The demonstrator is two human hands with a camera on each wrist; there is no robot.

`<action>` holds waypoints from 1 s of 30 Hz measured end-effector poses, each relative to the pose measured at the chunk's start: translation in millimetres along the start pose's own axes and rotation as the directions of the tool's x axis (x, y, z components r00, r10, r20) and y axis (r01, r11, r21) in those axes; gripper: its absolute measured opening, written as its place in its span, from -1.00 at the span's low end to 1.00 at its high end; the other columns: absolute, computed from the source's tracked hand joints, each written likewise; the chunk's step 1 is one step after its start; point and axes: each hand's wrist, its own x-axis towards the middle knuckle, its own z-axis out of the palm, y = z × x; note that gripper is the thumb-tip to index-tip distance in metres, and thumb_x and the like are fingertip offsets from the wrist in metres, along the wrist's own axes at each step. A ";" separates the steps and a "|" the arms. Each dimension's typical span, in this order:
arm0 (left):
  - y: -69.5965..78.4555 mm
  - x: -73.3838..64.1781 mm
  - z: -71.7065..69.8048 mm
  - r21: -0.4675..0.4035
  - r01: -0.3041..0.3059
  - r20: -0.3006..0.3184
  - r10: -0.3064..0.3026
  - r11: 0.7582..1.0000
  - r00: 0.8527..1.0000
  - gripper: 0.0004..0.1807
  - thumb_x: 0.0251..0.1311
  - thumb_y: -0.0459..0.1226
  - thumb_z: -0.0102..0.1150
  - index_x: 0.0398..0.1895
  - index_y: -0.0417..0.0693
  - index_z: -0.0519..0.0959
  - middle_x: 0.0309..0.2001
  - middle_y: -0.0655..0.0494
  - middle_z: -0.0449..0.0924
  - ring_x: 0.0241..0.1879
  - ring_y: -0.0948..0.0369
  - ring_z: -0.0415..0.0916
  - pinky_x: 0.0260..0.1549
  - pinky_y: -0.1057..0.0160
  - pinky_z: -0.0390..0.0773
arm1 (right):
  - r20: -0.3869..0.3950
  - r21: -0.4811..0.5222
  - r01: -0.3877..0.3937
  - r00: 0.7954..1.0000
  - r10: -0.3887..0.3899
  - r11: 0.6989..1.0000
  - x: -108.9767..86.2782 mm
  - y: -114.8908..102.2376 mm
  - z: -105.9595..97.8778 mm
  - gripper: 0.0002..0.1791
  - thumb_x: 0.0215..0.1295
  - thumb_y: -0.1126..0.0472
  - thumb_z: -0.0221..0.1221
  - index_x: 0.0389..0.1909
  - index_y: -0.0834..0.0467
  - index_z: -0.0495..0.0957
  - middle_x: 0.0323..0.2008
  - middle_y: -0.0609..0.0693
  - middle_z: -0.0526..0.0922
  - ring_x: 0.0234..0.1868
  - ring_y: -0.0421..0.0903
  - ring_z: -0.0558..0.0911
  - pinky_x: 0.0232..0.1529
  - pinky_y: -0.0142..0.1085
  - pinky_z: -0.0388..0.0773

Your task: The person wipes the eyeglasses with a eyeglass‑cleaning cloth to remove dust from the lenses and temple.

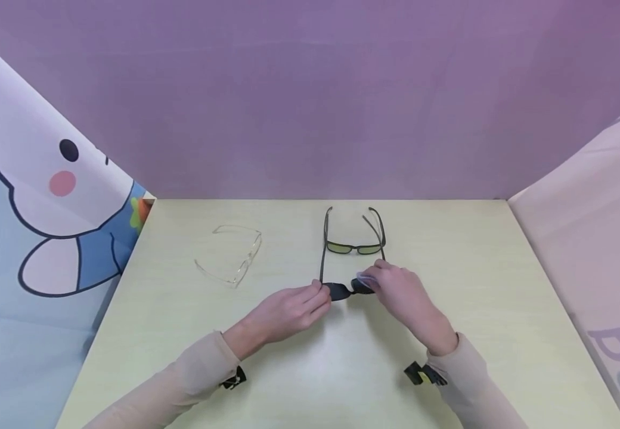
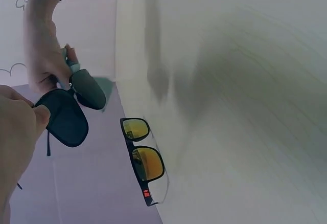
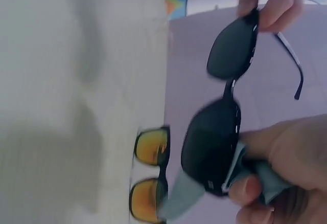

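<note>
Dark-lensed sunglasses are held over the table, temples pointing away from me. My left hand pinches them at the left end of the frame, thumb and fingertips by the outer edge of the lens. At the other end, my right hand grips a thin pale blue-green cloth at the right lens. In the right wrist view, part of the cloth hangs behind that lens and the rest is bunched among the fingers. The left wrist view shows both dark lenses between the hands.
Black-framed glasses with yellow-orange mirrored lenses lie unfolded on the table, just beyond the hands. To the left lie thin light-framed glasses, temples spread. A purple panel rises at the table's back edge, with printed cloths at both sides.
</note>
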 end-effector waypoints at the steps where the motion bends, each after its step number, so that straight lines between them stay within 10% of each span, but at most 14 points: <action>1: 0.3 -0.2 0.1 -0.005 0.000 0.001 0.000 1.000 1.000 -0.56 0.47 -0.59 -0.28 -0.04 -0.13 0.65 -0.02 0.03 0.67 0.00 0.20 0.62 0.14 0.40 0.62 | 0.013 -0.023 -0.009 1.000 0.009 1.000 -0.5 0.5 -0.2 -0.86 0.32 0.30 0.36 -0.14 0.17 0.78 -0.38 -0.04 0.65 -0.56 -0.20 0.54 -0.57 -0.33 0.59; 10: 1.7 -1.4 1.5 0.007 0.000 -0.014 0.000 1.000 1.000 -0.52 0.48 -0.59 -0.35 -0.04 -0.13 0.63 -0.02 0.03 0.66 0.01 0.20 0.62 0.14 0.40 0.62 | 0.004 0.094 0.098 0.995 -0.098 0.991 -0.6 0.5 -1.6 -0.82 0.30 0.34 0.36 -0.09 0.21 0.76 -0.34 -0.03 0.69 -0.50 -0.25 0.55 -0.49 -0.38 0.59; 18: 2.3 0.9 1.3 -0.006 -0.007 -0.008 0.006 1.000 1.000 -0.55 0.49 -0.57 -0.32 -0.03 -0.12 0.64 -0.01 0.03 0.66 0.02 0.20 0.62 0.17 0.38 0.61 | 0.065 -0.020 -0.028 0.997 0.029 0.999 -0.3 -1.9 -1.5 -0.85 0.34 0.29 0.34 -0.12 0.17 0.77 -0.39 -0.05 0.63 -0.58 -0.21 0.47 -0.59 -0.35 0.53; 30: 2.4 0.4 0.5 0.017 0.016 -0.005 -0.016 1.000 1.000 -0.55 0.50 -0.58 -0.32 -0.05 -0.10 0.63 -0.02 0.05 0.67 0.01 0.20 0.63 0.17 0.39 0.60 | 0.015 -0.021 0.009 1.000 -0.009 1.000 -1.2 -3.7 -0.2 -0.89 0.30 0.30 0.37 -0.18 0.18 0.78 -0.41 -0.02 0.65 -0.56 -0.12 0.57 -0.60 -0.25 0.59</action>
